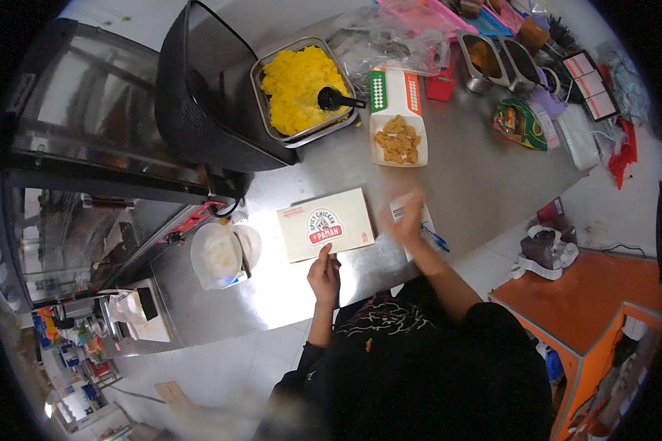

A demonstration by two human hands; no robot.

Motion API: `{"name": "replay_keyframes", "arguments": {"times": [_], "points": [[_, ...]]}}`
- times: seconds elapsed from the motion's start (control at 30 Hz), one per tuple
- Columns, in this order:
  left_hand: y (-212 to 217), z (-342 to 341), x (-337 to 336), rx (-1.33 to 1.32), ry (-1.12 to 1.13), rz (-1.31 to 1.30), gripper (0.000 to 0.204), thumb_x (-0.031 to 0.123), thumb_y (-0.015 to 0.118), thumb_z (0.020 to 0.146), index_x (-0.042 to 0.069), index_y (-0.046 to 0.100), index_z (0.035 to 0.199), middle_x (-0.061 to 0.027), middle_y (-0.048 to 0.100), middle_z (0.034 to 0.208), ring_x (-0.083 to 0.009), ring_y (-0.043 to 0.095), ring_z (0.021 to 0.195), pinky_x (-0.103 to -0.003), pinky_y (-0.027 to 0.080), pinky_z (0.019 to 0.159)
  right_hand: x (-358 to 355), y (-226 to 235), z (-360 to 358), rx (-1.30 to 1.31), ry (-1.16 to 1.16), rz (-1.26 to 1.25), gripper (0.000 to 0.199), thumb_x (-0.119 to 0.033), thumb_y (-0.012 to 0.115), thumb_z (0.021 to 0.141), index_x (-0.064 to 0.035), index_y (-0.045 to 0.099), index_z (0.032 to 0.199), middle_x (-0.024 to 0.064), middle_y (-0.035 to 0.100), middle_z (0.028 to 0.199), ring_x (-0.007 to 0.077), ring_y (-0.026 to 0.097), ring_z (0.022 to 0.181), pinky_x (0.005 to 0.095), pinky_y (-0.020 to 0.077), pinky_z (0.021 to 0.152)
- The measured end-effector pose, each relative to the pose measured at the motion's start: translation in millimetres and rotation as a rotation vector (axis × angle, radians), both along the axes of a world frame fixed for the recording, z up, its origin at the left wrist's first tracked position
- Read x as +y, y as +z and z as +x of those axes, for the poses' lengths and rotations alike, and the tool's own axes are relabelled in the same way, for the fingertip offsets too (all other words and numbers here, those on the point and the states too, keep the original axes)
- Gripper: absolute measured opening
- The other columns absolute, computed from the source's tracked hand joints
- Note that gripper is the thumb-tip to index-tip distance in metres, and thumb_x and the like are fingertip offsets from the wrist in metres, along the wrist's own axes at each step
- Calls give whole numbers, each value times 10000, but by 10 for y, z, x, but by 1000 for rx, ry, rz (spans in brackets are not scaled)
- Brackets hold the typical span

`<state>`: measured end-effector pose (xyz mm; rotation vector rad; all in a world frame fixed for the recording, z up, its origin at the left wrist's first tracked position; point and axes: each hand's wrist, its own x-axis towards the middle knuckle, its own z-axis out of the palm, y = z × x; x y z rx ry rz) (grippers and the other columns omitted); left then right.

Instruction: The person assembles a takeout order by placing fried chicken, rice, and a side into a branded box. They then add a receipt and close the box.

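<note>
A cream cardboard food box with a red and black printed emblem lies closed on the steel counter in front of me. My left hand grips its near edge, a finger over the top. To the right of the box is my right hand, smeared by motion, over a white paper slip and beside a blue pen. Farther back stands an open paper tray box with green and orange panels, holding pieces of fried chicken.
A steel pan of yellow rice with a black scoop stands at the back, beside a black bin-like container. A plastic tub sits left. Clear bags and steel containers crowd the far side. An orange table is at right.
</note>
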<state>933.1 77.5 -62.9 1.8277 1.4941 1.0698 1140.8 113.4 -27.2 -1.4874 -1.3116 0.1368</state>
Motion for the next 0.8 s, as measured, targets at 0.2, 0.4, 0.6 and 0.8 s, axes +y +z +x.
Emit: {"name": "replay_keyframes", "arguments": {"times": [0.2,0.4,0.6,0.8], "points": [[244,-75,1,-28,-130,-222,339,28,508,811,79,494,1146,-73,552,596,-137,560,550,-261,441,521,505,-245,1109,269,-155,-558,278,-83,468,793,56,512,1031,136,565,652,220,593,620,312,470,569],[472,-117,9,-236,-116,-330,266,102,475,853,39,527,1106,-48,571,637,-95,535,580,-235,442,568,26,417,732,446,118,-543,191,-23,431,798,63,534,934,99,574,613,142,580,498,242,473,467],[735,-96,815,-490,-78,-138,404,179,457,872,-36,375,1203,-159,486,1127,-199,500,973,-295,382,849,-464,259,-402,391,195,-470,331,-22,504,750,33,465,1074,178,573,830,212,611,663,292,492,561],[939,183,1503,2,-47,-187,579,242,589,767,-35,336,1209,-235,536,1005,-266,560,875,-317,444,742,-299,439,-541,-82,149,-346,650,-177,602,733,36,256,1240,177,544,887,298,585,805,340,482,664]]}}
